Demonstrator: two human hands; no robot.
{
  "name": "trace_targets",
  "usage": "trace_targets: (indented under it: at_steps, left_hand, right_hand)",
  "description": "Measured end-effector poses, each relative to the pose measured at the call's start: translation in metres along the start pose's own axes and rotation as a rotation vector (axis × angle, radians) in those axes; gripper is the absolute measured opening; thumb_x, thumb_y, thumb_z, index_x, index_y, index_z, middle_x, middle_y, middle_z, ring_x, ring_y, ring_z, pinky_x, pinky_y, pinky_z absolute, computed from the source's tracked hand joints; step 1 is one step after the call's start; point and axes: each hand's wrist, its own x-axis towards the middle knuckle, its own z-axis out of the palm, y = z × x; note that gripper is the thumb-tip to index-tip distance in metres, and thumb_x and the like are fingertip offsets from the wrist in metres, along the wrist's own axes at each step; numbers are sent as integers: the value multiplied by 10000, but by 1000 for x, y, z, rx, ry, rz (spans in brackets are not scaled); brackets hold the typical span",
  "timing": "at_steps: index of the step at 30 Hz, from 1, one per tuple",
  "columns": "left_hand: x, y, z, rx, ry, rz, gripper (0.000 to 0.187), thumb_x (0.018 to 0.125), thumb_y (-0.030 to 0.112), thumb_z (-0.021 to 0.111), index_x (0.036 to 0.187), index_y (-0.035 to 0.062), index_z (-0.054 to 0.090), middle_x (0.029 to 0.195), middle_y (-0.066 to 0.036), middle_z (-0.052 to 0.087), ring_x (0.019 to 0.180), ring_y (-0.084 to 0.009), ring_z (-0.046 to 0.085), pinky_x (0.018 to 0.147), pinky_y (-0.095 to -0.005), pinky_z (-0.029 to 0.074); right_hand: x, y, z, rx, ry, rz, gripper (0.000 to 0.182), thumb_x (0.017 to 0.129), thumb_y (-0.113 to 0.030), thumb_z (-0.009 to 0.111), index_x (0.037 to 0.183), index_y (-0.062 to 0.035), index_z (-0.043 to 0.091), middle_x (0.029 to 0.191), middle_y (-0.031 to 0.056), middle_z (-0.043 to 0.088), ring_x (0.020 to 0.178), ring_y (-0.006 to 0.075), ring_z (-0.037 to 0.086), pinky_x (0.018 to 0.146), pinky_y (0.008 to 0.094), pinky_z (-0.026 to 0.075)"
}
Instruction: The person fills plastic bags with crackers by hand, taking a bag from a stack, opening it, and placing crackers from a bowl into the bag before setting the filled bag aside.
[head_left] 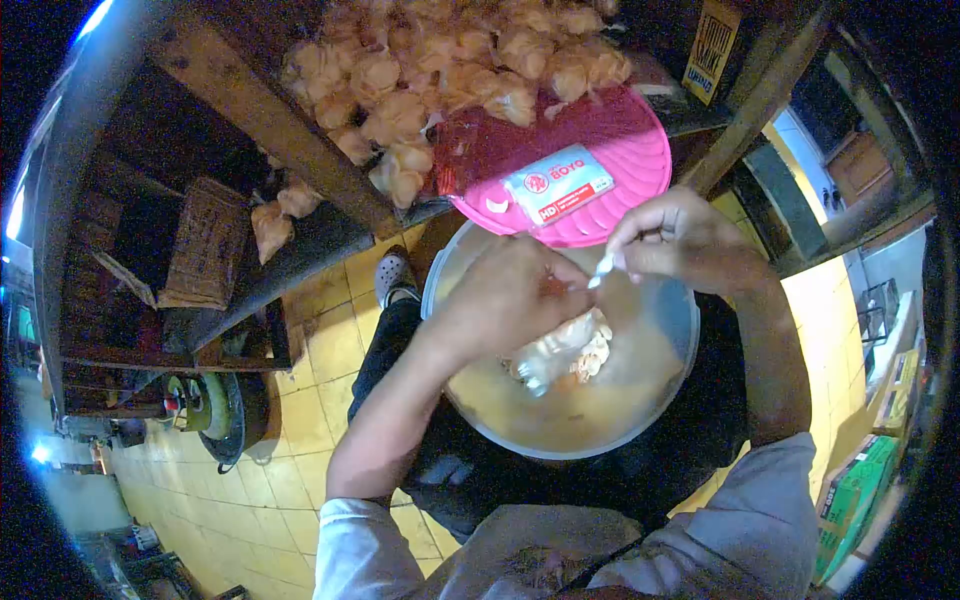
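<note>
A clear plastic bag point(562, 340) with pale contents hangs from my left hand point(520, 295) inside a large round translucent tub point(470, 425) held between my legs. My left fingers are closed around the bag's neck. My right hand point(685, 240) pinches the twisted white end of the bag point(604, 266), pulled up and to the right. Pale, chip-like pieces point(597, 355) show beside the bag, low in the tub; whether they lie inside or outside the bag is partly hidden.
A pink ridged lid point(640, 140) beyond the tub carries a BOYO plastic pack point(565, 185). Many tied, filled bags point(400, 110) are heaped on the wooden shelf. A cardboard box point(205, 245) stands left, a green box point(858, 500) right. A clog-shod foot point(394, 275) shows left of the tub.
</note>
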Motion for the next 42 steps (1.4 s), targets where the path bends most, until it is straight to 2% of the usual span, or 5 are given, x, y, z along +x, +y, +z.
trace_targets:
  at_steps: [3, 7, 18, 30, 42]
  left_hand:
    - [3, 3, -23, 180, 68, 19, 113, 807, 153, 657, 822, 48, 699, 728, -132, 643, 776, -359, 637, 717, -424, 489]
    - [47, -9, -52, 522, 1232, 524, 177, 807, 42, 609, 980, 12, 627, 939, -219, 640, 876, -401, 605, 757, -475, 477]
    - [77, -105, -22, 719, 435, 106, 277, 791, 129, 606, 1044, 163, 712, 924, -145, 702, 865, -313, 691, 778, -443, 558]
    - [91, -98, -13, 639, 423, 311, 167, 824, 168, 581, 943, 99, 674, 958, -145, 653, 893, -337, 664, 779, -463, 546]
    - [84, -82, -7, 287, 462, 458, 137, 865, 145, 618, 975, 67, 638, 893, -157, 678, 828, -352, 669, 711, -444, 532]
  right_hand:
    - [-5, -4, -4, 6, 48, 66, 220, 808, -130, 681, 988, -6, 652, 711, -15, 595, 626, 48, 537, 570, 192, 396]
    - [-2, 25, -27, -68, -101, 56, 308, 823, -146, 667, 1098, -23, 603, 738, -32, 574, 655, 39, 531, 618, 190, 429]
    - [74, 184, 68, -1172, -676, -45, 267, 807, -219, 677, 978, -18, 643, 850, 129, 670, 804, 265, 658, 717, 409, 525]
    - [72, 334, 98, -1521, -728, 287, 189, 800, -164, 626, 931, -28, 637, 843, 146, 671, 803, 299, 657, 714, 420, 531]
    - [64, 170, 97, -1131, -853, -136, 75, 769, -104, 608, 796, -40, 638, 781, 141, 668, 743, 330, 653, 668, 445, 515]
